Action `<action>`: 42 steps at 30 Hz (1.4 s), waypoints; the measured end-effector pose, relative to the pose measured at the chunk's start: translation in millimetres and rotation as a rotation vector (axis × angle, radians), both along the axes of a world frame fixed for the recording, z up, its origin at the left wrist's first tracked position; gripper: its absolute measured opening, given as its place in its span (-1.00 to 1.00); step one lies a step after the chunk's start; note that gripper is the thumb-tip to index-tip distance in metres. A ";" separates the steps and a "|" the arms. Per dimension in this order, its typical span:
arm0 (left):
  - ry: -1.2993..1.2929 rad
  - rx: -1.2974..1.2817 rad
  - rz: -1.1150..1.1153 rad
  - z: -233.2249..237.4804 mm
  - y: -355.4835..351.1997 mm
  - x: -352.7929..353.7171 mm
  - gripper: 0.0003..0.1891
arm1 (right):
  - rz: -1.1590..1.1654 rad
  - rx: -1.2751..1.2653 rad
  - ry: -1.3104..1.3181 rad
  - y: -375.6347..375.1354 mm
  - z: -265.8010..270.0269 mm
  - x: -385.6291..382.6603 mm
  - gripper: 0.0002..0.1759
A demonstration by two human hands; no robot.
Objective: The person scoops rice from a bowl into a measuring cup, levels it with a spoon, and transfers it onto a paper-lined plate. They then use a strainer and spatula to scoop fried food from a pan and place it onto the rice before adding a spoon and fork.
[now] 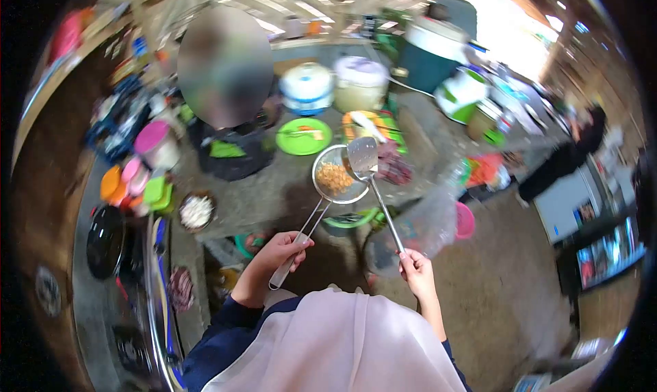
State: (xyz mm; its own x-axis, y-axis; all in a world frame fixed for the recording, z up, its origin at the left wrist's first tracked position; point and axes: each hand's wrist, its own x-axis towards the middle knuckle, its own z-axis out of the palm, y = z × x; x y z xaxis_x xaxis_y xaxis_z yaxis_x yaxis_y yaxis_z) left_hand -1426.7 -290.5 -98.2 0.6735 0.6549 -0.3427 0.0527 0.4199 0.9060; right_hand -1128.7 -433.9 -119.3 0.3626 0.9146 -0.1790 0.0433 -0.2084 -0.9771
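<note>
My left hand (pixel 279 250) grips the long wire handle of a round mesh strainer (pixel 338 175) that holds golden fried bits. My right hand (pixel 416 267) holds the thin handle of a metal slotted spatula (pixel 363 155), whose flat blade rests at the strainer's right rim. Both tools are raised over the grey counter (pixel 274 193). A pale cloth covers my chest at the bottom of the view.
Across the counter a person in a dark top stands behind a green plate (pixel 304 137). Pots and lidded tubs (pixel 361 83) line the back. Coloured cups (pixel 140 183) and a bowl of white bits (pixel 196 211) sit left. Another person (pixel 564 156) stands far right.
</note>
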 end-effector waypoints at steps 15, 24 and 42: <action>0.084 -0.112 -0.824 -6.3 -28.7 291.8 -0.79 | -0.675 0.189 0.200 -177.2 -25.4 74.4 -0.78; 0.102 -0.055 -1.038 -0.7 -32.2 480.7 -0.83 | -0.889 0.166 0.128 -166.3 -17.2 219.4 -0.78; 0.021 -0.003 -1.100 12.3 -22.2 782.5 -0.85 | -1.146 0.108 0.069 -187.5 -31.7 491.5 -0.78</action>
